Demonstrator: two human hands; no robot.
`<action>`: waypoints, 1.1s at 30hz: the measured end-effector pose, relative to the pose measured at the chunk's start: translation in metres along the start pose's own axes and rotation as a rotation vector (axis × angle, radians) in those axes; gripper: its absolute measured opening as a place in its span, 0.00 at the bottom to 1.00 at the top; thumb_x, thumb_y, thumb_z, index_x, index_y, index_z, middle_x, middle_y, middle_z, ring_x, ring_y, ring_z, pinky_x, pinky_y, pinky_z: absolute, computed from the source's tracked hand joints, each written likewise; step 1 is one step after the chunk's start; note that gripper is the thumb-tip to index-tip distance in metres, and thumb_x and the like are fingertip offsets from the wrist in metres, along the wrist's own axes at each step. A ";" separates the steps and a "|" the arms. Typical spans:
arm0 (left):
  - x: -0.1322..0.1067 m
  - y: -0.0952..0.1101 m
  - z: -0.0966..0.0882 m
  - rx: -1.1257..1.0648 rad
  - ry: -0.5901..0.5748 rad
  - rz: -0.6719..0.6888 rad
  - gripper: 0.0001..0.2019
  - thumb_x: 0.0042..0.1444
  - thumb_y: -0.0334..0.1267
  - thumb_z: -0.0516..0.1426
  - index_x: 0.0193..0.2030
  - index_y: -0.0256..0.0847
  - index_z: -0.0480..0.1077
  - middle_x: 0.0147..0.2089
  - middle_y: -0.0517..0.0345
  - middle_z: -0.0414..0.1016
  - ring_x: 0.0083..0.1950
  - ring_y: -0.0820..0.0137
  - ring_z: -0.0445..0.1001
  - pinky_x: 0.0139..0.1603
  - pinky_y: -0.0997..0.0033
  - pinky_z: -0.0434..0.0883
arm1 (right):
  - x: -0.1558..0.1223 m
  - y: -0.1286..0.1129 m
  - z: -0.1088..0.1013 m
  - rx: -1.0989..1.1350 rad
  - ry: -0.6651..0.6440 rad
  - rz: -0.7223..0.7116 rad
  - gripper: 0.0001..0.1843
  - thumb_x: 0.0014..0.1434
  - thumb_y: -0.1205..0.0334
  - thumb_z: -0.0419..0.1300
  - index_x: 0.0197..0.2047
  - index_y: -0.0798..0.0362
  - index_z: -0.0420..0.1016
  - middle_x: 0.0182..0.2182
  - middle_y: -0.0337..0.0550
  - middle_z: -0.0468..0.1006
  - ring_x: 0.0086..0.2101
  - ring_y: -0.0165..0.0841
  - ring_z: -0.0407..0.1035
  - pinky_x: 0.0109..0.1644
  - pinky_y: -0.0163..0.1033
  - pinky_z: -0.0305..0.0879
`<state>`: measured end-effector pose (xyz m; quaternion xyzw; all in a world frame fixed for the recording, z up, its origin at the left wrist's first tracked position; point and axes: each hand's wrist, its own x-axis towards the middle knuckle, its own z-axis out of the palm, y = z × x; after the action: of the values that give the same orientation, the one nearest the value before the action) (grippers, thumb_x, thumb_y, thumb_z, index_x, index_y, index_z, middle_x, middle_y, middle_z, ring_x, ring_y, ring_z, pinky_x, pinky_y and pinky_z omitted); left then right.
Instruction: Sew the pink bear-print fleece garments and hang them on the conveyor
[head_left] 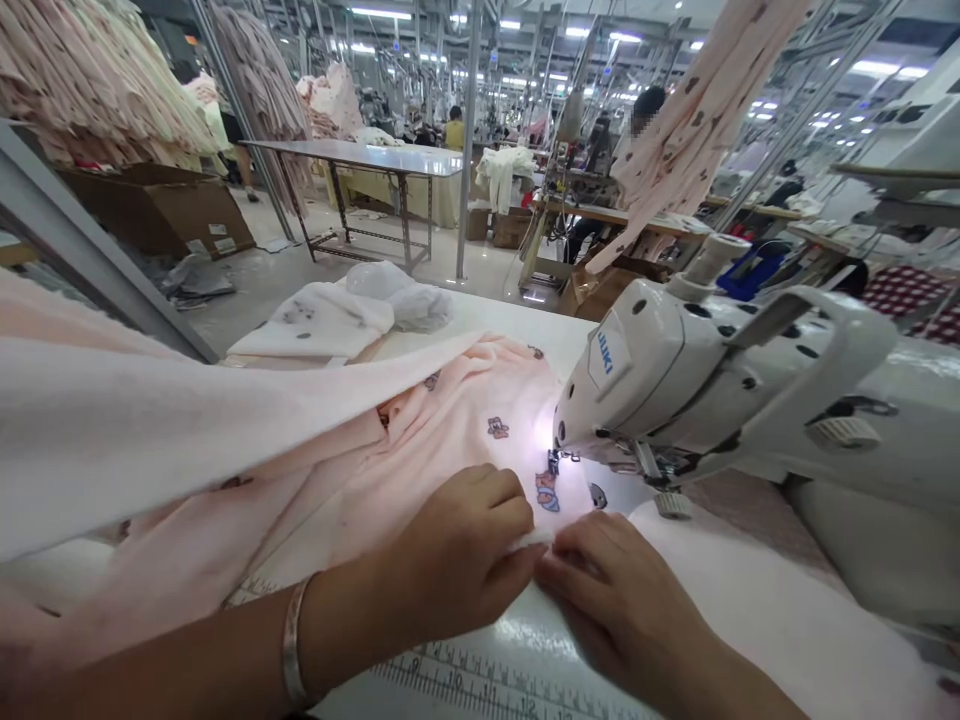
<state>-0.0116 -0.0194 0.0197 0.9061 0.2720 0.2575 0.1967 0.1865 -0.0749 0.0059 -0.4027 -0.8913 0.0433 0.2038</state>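
Head camera sat above the sewing table (517, 312), facing forward and down; left hand (465, 545) and right hand (626, 585) close, low in view; JUKI sewing machine (652, 360) stood near at right; workshop floor (491, 268) stretched well beyond.

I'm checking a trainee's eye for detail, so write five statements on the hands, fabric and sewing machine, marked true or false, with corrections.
1. The left hand holds the pale pink fabric. True.
2. A bracelet circles the right wrist. False: the bracelet is on the left wrist.
3. The sewing machine bears the letters JUKI. True.
4. The right hand rests on top of the machine. False: the right hand is beside the left, at the fabric's edge.
5. Ruler markings show below the hands. True.
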 end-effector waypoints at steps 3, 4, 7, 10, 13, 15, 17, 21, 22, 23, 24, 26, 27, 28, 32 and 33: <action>0.000 -0.004 0.004 0.073 -0.014 0.086 0.08 0.58 0.32 0.50 0.28 0.37 0.63 0.33 0.56 0.64 0.37 0.67 0.62 0.41 0.63 0.63 | 0.000 -0.001 -0.004 -0.001 -0.027 0.000 0.10 0.58 0.71 0.51 0.41 0.51 0.70 0.31 0.43 0.66 0.32 0.34 0.57 0.34 0.41 0.50; -0.001 -0.005 0.005 0.126 -0.046 0.127 0.07 0.58 0.30 0.50 0.29 0.37 0.63 0.33 0.55 0.64 0.37 0.67 0.61 0.43 0.62 0.63 | 0.000 -0.001 -0.005 0.011 -0.031 -0.003 0.10 0.58 0.71 0.51 0.40 0.51 0.70 0.32 0.43 0.66 0.32 0.34 0.57 0.34 0.41 0.50; -0.005 -0.007 0.007 0.246 -0.146 0.205 0.07 0.59 0.28 0.49 0.31 0.37 0.65 0.34 0.55 0.64 0.38 0.66 0.61 0.46 0.60 0.62 | 0.002 -0.002 -0.006 0.074 -0.003 -0.001 0.07 0.58 0.71 0.52 0.36 0.53 0.68 0.30 0.42 0.67 0.32 0.33 0.57 0.35 0.41 0.50; -0.007 -0.008 0.007 0.279 -0.185 0.202 0.06 0.59 0.29 0.49 0.32 0.37 0.65 0.35 0.56 0.64 0.39 0.66 0.61 0.48 0.59 0.62 | 0.004 -0.003 -0.004 0.095 0.051 -0.001 0.04 0.57 0.71 0.53 0.36 0.55 0.67 0.29 0.42 0.67 0.31 0.32 0.57 0.35 0.41 0.51; -0.008 -0.005 0.004 0.286 -0.200 0.182 0.07 0.59 0.29 0.50 0.32 0.37 0.65 0.35 0.56 0.64 0.39 0.65 0.61 0.49 0.59 0.61 | 0.006 -0.004 0.002 0.036 0.061 -0.037 0.06 0.58 0.72 0.53 0.39 0.56 0.68 0.29 0.42 0.67 0.30 0.32 0.56 0.33 0.40 0.51; -0.008 -0.002 0.001 0.277 -0.203 0.159 0.07 0.61 0.34 0.50 0.32 0.38 0.66 0.35 0.56 0.64 0.39 0.65 0.62 0.50 0.57 0.60 | 0.005 -0.005 0.005 0.012 0.054 -0.043 0.06 0.58 0.73 0.53 0.39 0.56 0.68 0.29 0.43 0.67 0.30 0.33 0.56 0.32 0.40 0.51; -0.007 0.002 -0.002 0.272 -0.202 0.122 0.10 0.61 0.40 0.50 0.33 0.38 0.66 0.35 0.55 0.65 0.40 0.64 0.63 0.52 0.54 0.59 | 0.005 -0.005 0.007 0.019 0.045 -0.027 0.06 0.57 0.73 0.54 0.38 0.56 0.68 0.29 0.43 0.67 0.31 0.33 0.56 0.33 0.41 0.52; -0.005 0.007 -0.004 0.349 -0.228 0.077 0.07 0.60 0.33 0.48 0.33 0.38 0.66 0.36 0.52 0.67 0.39 0.61 0.64 0.46 0.54 0.62 | 0.004 -0.006 0.006 0.096 0.017 0.007 0.08 0.57 0.73 0.53 0.41 0.56 0.68 0.31 0.44 0.67 0.33 0.34 0.57 0.34 0.42 0.55; -0.005 0.007 -0.004 0.369 -0.232 0.079 0.06 0.59 0.31 0.48 0.34 0.38 0.66 0.38 0.51 0.68 0.40 0.61 0.65 0.46 0.55 0.63 | 0.004 -0.006 0.006 0.117 0.011 0.013 0.09 0.57 0.73 0.53 0.42 0.56 0.68 0.32 0.45 0.67 0.33 0.34 0.58 0.35 0.42 0.55; -0.005 0.006 -0.003 0.383 -0.226 0.077 0.06 0.58 0.30 0.49 0.35 0.37 0.66 0.41 0.50 0.68 0.42 0.60 0.65 0.47 0.55 0.63 | 0.004 -0.007 0.005 0.130 0.005 0.015 0.10 0.58 0.73 0.53 0.43 0.56 0.68 0.33 0.45 0.67 0.34 0.34 0.58 0.35 0.41 0.56; -0.006 0.005 -0.002 0.390 -0.207 0.074 0.05 0.58 0.30 0.49 0.37 0.37 0.66 0.45 0.50 0.68 0.46 0.59 0.65 0.50 0.54 0.62 | 0.003 -0.008 0.004 0.131 0.004 0.016 0.11 0.58 0.73 0.53 0.44 0.56 0.67 0.33 0.45 0.67 0.34 0.34 0.58 0.35 0.41 0.56; -0.008 0.003 0.000 0.386 -0.151 0.065 0.06 0.58 0.32 0.50 0.39 0.37 0.66 0.53 0.49 0.66 0.54 0.58 0.62 0.58 0.48 0.53 | 0.002 -0.010 0.004 0.098 0.007 0.012 0.11 0.58 0.73 0.53 0.45 0.57 0.68 0.32 0.45 0.67 0.33 0.34 0.58 0.34 0.41 0.57; -0.008 0.001 0.001 0.373 -0.129 0.060 0.07 0.58 0.34 0.50 0.41 0.37 0.66 0.55 0.48 0.65 0.58 0.58 0.59 0.61 0.45 0.48 | 0.001 -0.010 0.003 0.070 0.003 0.012 0.11 0.58 0.72 0.52 0.45 0.57 0.68 0.32 0.45 0.67 0.33 0.34 0.58 0.34 0.41 0.57; -0.008 -0.002 0.003 0.353 -0.113 0.055 0.08 0.59 0.35 0.50 0.43 0.37 0.65 0.57 0.48 0.64 0.61 0.58 0.56 0.63 0.45 0.44 | 0.001 -0.011 0.003 0.040 -0.003 0.011 0.10 0.59 0.71 0.53 0.45 0.57 0.68 0.31 0.45 0.67 0.33 0.35 0.59 0.34 0.41 0.57; 0.010 -0.019 0.011 0.262 -0.108 0.042 0.15 0.58 0.39 0.51 0.50 0.35 0.62 0.58 0.46 0.64 0.64 0.59 0.54 0.66 0.46 0.39 | 0.002 0.000 -0.002 -0.096 -0.053 0.049 0.09 0.61 0.66 0.52 0.43 0.57 0.69 0.30 0.45 0.68 0.32 0.36 0.60 0.34 0.42 0.60; 0.019 -0.024 0.013 0.242 -0.108 0.038 0.16 0.57 0.39 0.51 0.50 0.35 0.62 0.57 0.46 0.64 0.63 0.59 0.55 0.65 0.45 0.37 | 0.004 0.007 -0.003 -0.133 -0.067 0.068 0.09 0.62 0.64 0.51 0.43 0.56 0.69 0.31 0.46 0.68 0.32 0.36 0.61 0.35 0.42 0.60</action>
<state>-0.0003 0.0077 0.0044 0.9408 0.2727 0.1772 0.0952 0.1902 -0.0678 0.0086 -0.4437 -0.8844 0.0045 0.1449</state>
